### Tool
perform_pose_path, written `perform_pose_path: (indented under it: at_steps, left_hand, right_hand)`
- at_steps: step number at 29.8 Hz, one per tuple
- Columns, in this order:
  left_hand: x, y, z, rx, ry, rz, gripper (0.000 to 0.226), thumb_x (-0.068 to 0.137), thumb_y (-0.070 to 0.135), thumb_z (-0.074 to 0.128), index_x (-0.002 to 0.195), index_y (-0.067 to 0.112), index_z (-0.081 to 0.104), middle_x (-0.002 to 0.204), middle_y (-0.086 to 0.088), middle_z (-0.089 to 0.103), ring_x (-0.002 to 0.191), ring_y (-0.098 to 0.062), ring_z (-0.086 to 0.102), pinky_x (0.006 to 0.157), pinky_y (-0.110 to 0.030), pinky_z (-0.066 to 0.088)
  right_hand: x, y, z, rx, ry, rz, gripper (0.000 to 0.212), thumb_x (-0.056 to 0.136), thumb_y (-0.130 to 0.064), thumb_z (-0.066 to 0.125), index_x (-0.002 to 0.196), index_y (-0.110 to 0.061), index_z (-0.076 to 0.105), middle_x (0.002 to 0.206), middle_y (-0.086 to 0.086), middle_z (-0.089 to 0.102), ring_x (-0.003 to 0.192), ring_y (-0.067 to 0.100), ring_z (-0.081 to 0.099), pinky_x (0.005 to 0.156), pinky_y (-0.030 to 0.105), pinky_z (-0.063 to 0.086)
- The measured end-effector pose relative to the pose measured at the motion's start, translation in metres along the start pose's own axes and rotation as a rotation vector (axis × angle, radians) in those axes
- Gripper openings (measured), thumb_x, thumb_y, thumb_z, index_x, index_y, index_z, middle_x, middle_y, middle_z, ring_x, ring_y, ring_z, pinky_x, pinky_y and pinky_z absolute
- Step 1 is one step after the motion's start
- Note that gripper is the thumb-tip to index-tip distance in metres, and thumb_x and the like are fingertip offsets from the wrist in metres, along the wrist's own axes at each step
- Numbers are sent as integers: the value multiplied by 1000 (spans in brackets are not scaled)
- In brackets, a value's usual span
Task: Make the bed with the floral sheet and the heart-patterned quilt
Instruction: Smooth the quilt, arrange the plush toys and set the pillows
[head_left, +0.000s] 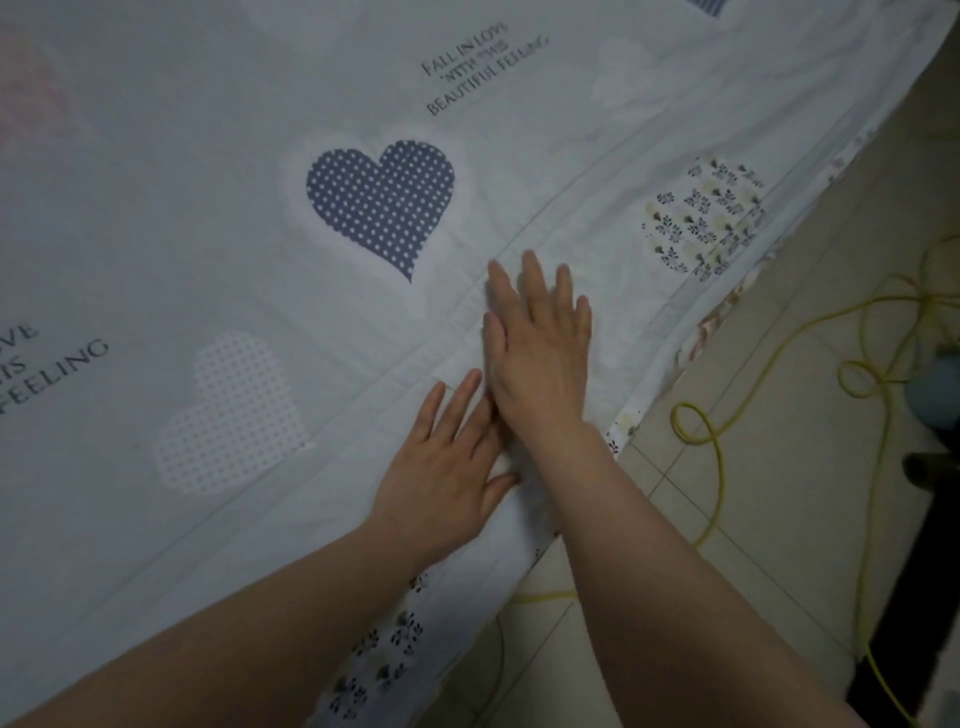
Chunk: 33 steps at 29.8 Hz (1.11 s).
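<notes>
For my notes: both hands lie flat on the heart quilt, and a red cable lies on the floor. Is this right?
No: the head view shows the cable is yellow, not red. The left hand and right hand do lie flat on the quilt.

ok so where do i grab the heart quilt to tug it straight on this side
Pinch the quilt by its border strip, outside the stitched line, just beyond the right hand. Come from the floor side, thumb on top: there the border seems to hang past the bed, so a grip can get under it.
</notes>
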<state>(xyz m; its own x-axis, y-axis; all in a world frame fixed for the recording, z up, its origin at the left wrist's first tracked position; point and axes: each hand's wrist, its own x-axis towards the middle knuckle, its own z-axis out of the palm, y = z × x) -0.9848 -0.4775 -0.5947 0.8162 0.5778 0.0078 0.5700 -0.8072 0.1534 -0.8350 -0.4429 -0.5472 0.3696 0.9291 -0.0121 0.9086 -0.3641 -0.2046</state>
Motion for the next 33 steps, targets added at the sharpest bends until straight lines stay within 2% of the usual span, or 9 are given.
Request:
perform_pose_path:
  at_steps: [2, 4, 6, 7, 9, 12, 15, 24, 33]
  left_hand:
    - [-3, 4, -2, -32, -29, -26, 69, 101, 50, 31, 153, 5, 26, 162, -16, 16, 151, -33, 11, 119, -56, 17]
    - [-3, 5, -7, -84, -12, -59, 64, 98, 44, 38, 149, 4, 38, 157, -17, 32, 147, -32, 25, 118, -55, 20]
    - [11, -3, -20, -123, 112, -89, 48, 95, 32, 47, 136, 9, 56, 137, -14, 55, 129, -32, 49, 115, -52, 26]
    - [35, -9, -24, -131, 188, -109, 42, 94, 26, 49, 132, 11, 59, 129, -12, 60, 121, -31, 54, 114, -49, 28]
    - [82, -20, -32, -104, 269, -144, 42, 97, 21, 48, 137, 11, 55, 135, -12, 57, 128, -32, 49, 116, -49, 26]
    - [138, -24, -18, -56, 149, -175, 51, 104, 32, 36, 153, 18, 34, 159, -7, 29, 149, -30, 18, 120, -54, 11]
    - [145, -25, 5, -10, 61, -210, 55, 104, 39, 27, 156, 23, 23, 164, -3, 15, 152, -28, 6, 120, -56, 6]
    - [151, -25, 2, 26, -3, -209, 58, 100, 38, 33, 155, 24, 26, 164, -3, 16, 151, -29, 8, 119, -58, 9]
    - [156, -35, 1, 57, 40, -195, 56, 96, 31, 40, 151, 22, 38, 160, -6, 28, 148, -33, 21, 116, -61, 18]
  right_hand:
    - [-4, 36, 24, -42, -126, 102, 53, 105, -47, 18, 156, -39, 9, 165, -9, 2, 151, 22, -7, 121, 49, -5]
    - [-15, 59, 38, -68, -32, 216, 55, 104, -51, 14, 157, -37, 8, 165, -10, -1, 151, 22, -7, 120, 52, -5]
    - [-18, 59, 43, -73, 22, 230, 55, 104, -50, 16, 157, -35, 11, 165, -10, 2, 152, 23, -4, 120, 56, -2]
    - [-11, 58, 45, -72, 42, 218, 55, 104, -49, 18, 157, -34, 14, 165, -9, 4, 152, 24, -2, 119, 57, 0]
    - [-12, 54, 46, -62, 94, 202, 54, 104, -47, 20, 156, -32, 19, 165, -8, 10, 152, 24, 2, 119, 58, 4]
    - [-12, 60, 49, -42, 137, 216, 53, 103, -41, 23, 155, -30, 24, 164, -6, 15, 152, 24, 6, 119, 58, 7]
    - [-9, 60, 53, -7, 181, 212, 53, 101, -34, 33, 153, -29, 30, 163, -4, 20, 151, 25, 10, 119, 58, 10]
    - [-4, 65, 51, 28, 163, 202, 55, 95, -33, 41, 150, -28, 38, 159, -1, 29, 148, 31, 23, 116, 62, 16]
    - [2, 57, 48, 56, 41, 214, 59, 93, -36, 42, 151, -29, 33, 160, 1, 27, 148, 32, 20, 116, 63, 12]
